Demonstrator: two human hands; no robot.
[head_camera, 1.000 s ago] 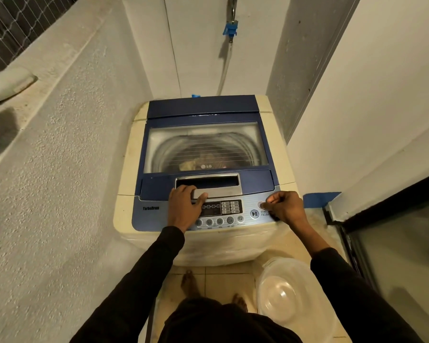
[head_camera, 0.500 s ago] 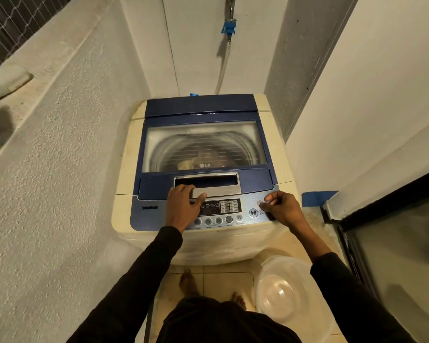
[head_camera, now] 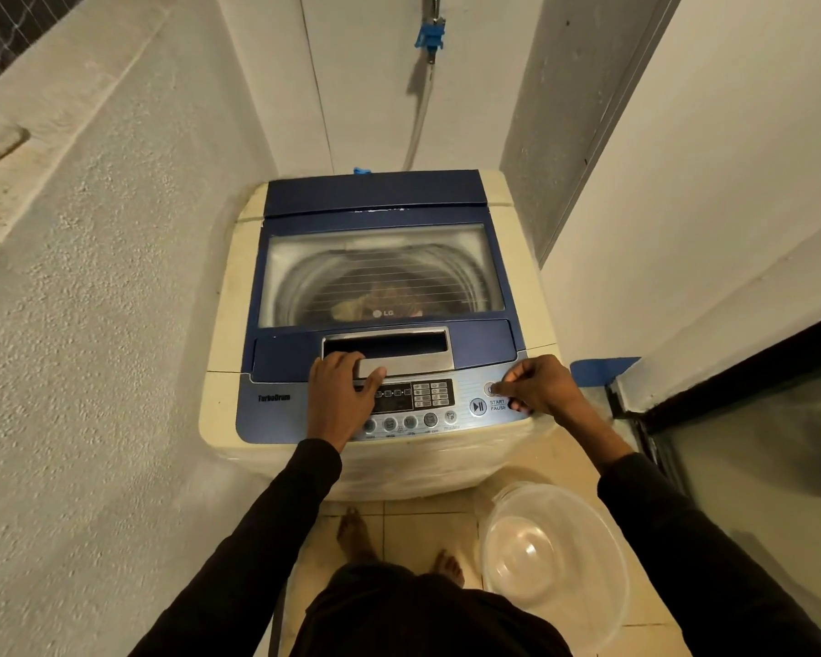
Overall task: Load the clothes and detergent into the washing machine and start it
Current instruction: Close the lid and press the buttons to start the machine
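Under right hand (head_camera: 539,388) fingers (head_camera: 502,387): round power button (head_camera: 490,389), nothing held | left hand (head_camera: 340,395) flat, empty | lid (head_camera: 382,272) closed, clothes (head_camera: 380,303) loaded | next, probably: start/pause button (head_camera: 478,406).

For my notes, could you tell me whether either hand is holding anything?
Nothing is held: the left hand rests on the control panel; the right hand presses a button there.

The cream and blue top-loading washing machine (head_camera: 375,324) carries a silver "LG" badge (head_camera: 383,313) at six o'clock on its clear lid window (head_camera: 380,272). "TurboDrum" (head_camera: 274,398) sits at nine o'clock on the blue control panel (head_camera: 266,414); "START PAUSE" (head_camera: 497,404) at three o'clock. Smaller button captions are unreadable.
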